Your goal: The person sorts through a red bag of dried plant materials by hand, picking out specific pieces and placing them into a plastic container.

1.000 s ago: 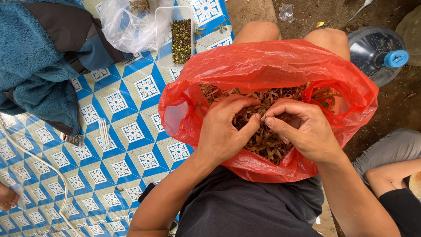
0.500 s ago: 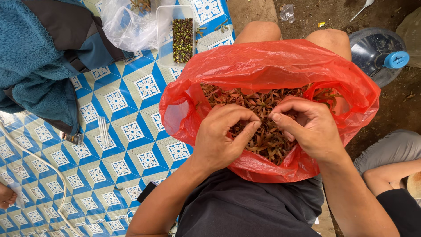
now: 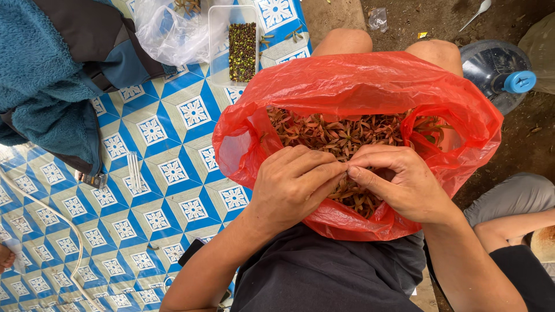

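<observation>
Over the lap: red plastic bag (image 3: 352,86), soft, crinkly, open-mouthed.
Contents: dried brown husks (image 3: 341,134), light, brittle; best pinched singly.
Left hand (image 3: 292,188): fingertips pinched shut on one husk.
Right hand (image 3: 399,185): fingertips pinching the same piece.

Dark grey T-shirt (image 3: 324,277), short sleeves; forearms, knees bare.

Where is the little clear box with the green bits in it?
In the head view, the clear box sits at the top on the blue patterned mat, between the white plastic bag and the red bag.
</observation>
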